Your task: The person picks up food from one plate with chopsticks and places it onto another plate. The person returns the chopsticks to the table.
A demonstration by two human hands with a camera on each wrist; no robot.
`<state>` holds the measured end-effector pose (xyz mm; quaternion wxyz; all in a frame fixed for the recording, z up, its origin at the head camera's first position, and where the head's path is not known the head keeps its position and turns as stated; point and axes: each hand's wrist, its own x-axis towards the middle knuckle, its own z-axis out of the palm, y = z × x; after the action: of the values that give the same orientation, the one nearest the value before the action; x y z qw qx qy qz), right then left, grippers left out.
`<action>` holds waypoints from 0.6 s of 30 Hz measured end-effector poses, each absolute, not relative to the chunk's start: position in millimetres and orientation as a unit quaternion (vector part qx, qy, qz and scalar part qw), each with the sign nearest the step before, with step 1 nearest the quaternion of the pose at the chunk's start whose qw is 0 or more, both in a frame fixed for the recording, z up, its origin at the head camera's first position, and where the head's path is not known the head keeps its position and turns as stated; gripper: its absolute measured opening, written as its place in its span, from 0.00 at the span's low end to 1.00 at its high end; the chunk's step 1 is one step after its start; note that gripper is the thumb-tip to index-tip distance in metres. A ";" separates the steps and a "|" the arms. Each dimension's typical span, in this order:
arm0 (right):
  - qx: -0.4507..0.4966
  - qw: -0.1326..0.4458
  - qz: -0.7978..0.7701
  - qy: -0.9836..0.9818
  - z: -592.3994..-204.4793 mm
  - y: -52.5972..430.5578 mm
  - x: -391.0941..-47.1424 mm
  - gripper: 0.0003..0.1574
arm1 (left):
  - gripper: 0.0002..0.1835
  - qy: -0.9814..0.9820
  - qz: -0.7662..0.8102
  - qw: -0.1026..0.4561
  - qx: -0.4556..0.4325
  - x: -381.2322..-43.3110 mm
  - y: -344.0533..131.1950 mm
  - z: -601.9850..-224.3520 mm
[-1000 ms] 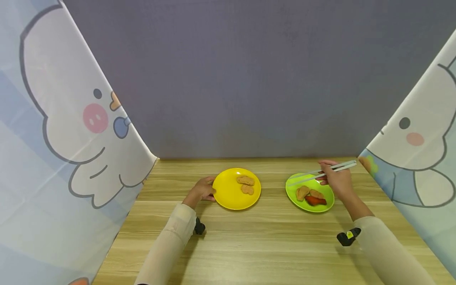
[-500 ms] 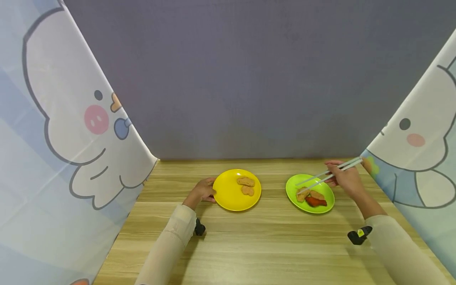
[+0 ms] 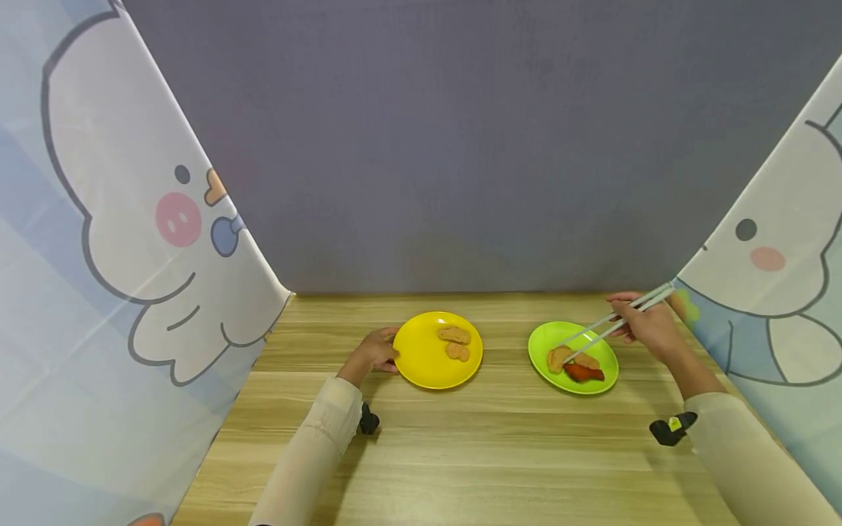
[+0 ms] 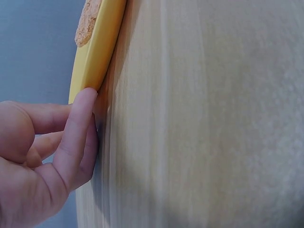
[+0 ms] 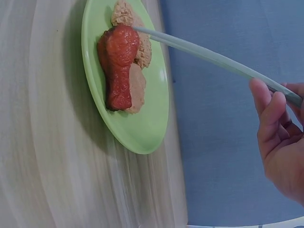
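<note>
My left hand (image 3: 378,351) holds the left rim of a yellow plate (image 3: 417,358), with a fingertip against the plate's outer wall in the left wrist view. Two tan nugget-like pieces (image 3: 455,334) lie on that plate's right side. With my right hand (image 3: 647,330) I grip a pair of pale chopsticks (image 3: 631,313). Their tips reach down over a green plate (image 3: 551,336), at a tan nugget (image 3: 558,358) on its left. A second tan piece (image 3: 585,360) lies beside it, and a red-brown drumstick (image 5: 118,66) lies in front. Whether the tips touch the food, I cannot tell.
Both plates stand on a wood-grain table (image 3: 473,453), with a gap between them. A grey wall (image 3: 460,146) closes the back. Cartoon-printed cloths (image 3: 131,219) hang at both sides, the right one close to my right hand and the chopsticks' rear ends.
My right hand has moved right and slightly back; the chopstick tips have shifted right, from the green plate's left rim to the nugget. The left hand and yellow plate stay put.
</note>
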<state>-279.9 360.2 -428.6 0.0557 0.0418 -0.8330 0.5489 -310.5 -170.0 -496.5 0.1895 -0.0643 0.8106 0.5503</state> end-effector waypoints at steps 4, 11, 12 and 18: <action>0.040 0.064 0.544 -0.835 -431.3 358.9 -281.1 0.11 | 0.37 0.808 0.553 0.190 -0.067 -310.6 -169.9 -496.5; 0.037 0.063 0.531 -0.844 -431.6 354.7 -282.0 0.09 | 0.37 0.808 0.554 0.189 -0.066 -310.3 -170.1 -498.2; 0.037 0.061 0.529 -0.846 -431.8 354.1 -282.2 0.09 | 0.37 0.808 0.554 0.188 -0.066 -310.1 -170.3 -498.2; 0.027 0.054 0.527 -0.848 -436.5 351.2 -284.9 0.12 | 0.37 0.808 0.554 0.188 -0.065 -310.0 -170.9 -498.6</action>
<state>-284.9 351.2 -436.5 0.0544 0.0274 -0.8476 0.5271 -310.0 -170.9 -498.6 0.1884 -0.0650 0.8084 0.5539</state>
